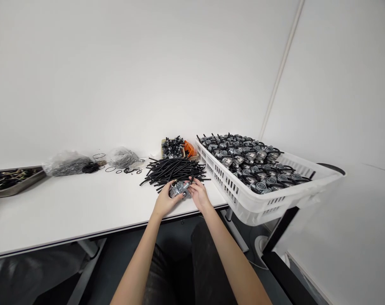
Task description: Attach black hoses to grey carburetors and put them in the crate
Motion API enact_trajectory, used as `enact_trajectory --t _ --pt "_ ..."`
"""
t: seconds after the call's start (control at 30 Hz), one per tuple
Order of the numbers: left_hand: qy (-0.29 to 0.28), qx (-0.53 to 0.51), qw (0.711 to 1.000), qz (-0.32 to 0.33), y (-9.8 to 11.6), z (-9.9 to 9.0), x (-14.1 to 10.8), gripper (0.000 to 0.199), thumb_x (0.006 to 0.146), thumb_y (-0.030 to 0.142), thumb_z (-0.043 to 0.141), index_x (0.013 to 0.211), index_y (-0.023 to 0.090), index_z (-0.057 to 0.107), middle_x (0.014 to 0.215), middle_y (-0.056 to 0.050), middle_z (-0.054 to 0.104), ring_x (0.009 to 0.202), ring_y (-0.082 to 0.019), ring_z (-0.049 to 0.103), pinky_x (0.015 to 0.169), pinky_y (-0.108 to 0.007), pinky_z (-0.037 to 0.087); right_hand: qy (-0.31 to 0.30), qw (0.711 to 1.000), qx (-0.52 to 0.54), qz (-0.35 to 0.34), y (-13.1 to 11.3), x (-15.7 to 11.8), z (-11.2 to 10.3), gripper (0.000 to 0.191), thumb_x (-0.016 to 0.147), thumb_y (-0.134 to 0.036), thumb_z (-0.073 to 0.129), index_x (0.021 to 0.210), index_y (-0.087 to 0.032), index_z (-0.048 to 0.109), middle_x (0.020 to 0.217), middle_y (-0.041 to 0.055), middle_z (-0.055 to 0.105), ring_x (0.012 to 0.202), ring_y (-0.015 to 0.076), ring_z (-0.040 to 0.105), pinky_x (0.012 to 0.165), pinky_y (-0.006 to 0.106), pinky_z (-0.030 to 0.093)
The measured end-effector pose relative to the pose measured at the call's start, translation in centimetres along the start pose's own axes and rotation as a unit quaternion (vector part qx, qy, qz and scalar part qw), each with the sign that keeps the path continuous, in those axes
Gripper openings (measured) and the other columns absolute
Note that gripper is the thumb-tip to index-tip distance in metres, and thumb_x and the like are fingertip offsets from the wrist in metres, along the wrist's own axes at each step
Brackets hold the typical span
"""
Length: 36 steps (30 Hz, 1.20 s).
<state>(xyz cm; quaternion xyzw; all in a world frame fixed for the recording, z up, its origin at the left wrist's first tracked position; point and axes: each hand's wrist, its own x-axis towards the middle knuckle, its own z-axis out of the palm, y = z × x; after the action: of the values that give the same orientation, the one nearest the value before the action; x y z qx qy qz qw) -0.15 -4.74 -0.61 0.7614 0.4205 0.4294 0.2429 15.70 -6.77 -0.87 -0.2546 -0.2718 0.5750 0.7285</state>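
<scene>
Both the left hand (165, 200) and right hand (200, 195) pinch a carburetor (180, 189) just beside loose black hoses (175, 171), so a slip could scatter them.

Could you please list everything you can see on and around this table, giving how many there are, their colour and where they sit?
metal tray: one, grey, holding dark parts, far left on the white table
clear plastic bags: two, filled with black parts, left of centre
black O-rings: several, loose, beside the bags
black rubber hoses: one large pile, behind the hands
tan box: one, full of black and silver fittings, behind the hoses
orange item: one, beside the box
white plastic crate: one, at the right, jutting past the table edge
packed carburetors: dozens, silver with black hoses, in the crate
silver carburetor: one, between both hands
black trousers: one pair, below the table
left hand: one, on the carburetor
right hand: one, on the carburetor
</scene>
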Motion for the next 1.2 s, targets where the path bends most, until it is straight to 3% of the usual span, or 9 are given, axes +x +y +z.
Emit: enact_trajectory --t 0.63,0.93,1.2 --pt "0.005 0.000 1.000 0.006 -0.4 0.2 0.1 0.063 0.072 0.041 0.069 0.127 0.020 0.048 0.130 -0.012 0.056 0.118 -0.027 0.054 0.102 -0.042 0.040 0.016 0.999 -0.016 -0.046 1.1 0.7 -0.5 0.037 0.055 -0.017 0.081 0.089 -0.020 0.068 0.085 0.0003 0.073 0.079 0.0158 0.067 0.076 0.028 0.049" --pt "0.004 0.003 1.000 0.009 -0.1 0.0 0.0 0.062 0.073 0.042 0.068 0.127 0.020 0.048 0.129 -0.012 0.057 0.117 -0.027 0.055 0.101 -0.041 0.041 -0.001 1.000 -0.005 -0.002 0.1 0.0 -0.1 0.037 0.059 -0.017 0.076 0.095 -0.020 0.066 0.090 0.0035 0.075 0.083 0.0170 0.068 0.080 0.028 0.048" --pt "0.002 0.006 1.000 0.004 -0.2 0.1 0.0 0.063 0.072 0.043 0.069 0.128 0.020 0.048 0.130 -0.011 0.056 0.118 -0.027 0.054 0.102 -0.041 0.040 -0.005 1.000 -0.014 -0.016 0.5 0.4 -0.5 0.038 0.058 -0.014 0.075 0.094 -0.020 0.067 0.086 0.0021 0.074 0.079 0.0162 0.068 0.077 0.028 0.049"
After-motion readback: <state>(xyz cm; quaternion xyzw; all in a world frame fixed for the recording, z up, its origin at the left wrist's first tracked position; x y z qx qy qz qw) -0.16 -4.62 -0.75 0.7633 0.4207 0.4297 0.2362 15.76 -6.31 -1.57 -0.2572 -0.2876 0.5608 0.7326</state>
